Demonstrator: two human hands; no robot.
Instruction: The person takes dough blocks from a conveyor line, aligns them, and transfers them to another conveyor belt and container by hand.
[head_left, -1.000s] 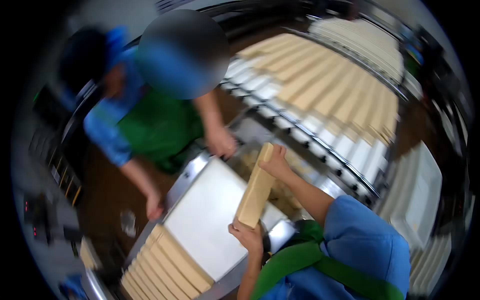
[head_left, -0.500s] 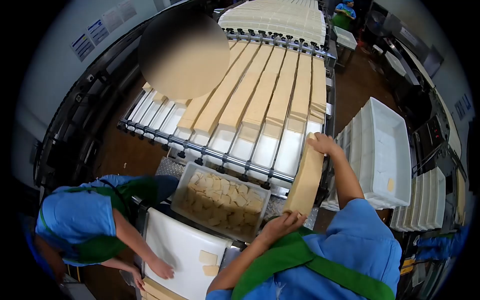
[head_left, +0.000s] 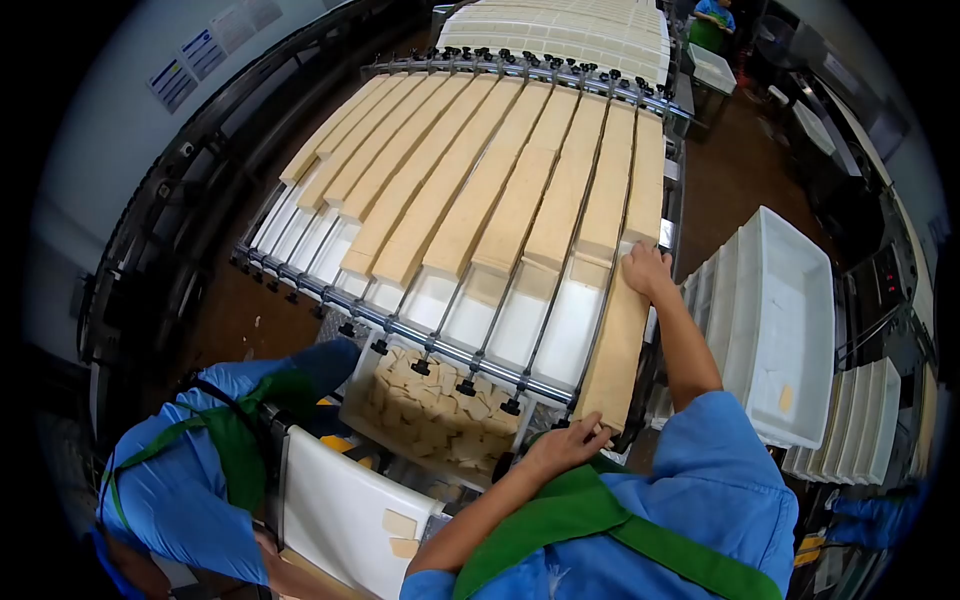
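Note:
A long stack of thin, pale dough squares (head_left: 612, 350) lies along the rightmost lane at the near end of the conveyor, its lower end past the front rail. My right hand (head_left: 648, 270) is closed over its far end, close to the row behind it. Bent fingers of my left hand (head_left: 572, 446) press against its near end. More long dough rows (head_left: 500, 215) lie side by side in the lanes, separated by thin metal rods.
Below the front rail (head_left: 440, 342) stands a bin of dough scraps (head_left: 440, 410). At left a co-worker (head_left: 190, 460) bends beside a white belt (head_left: 340, 500) bearing loose dough pieces (head_left: 400, 525). Stacked white trays (head_left: 790, 330) stand to the right. Another person (head_left: 712, 22) is far back.
My hands still hold the stack's two ends; its far end now lies closer to the row behind. The co-worker's hand has left the middle of the white belt, and their body leans lower.

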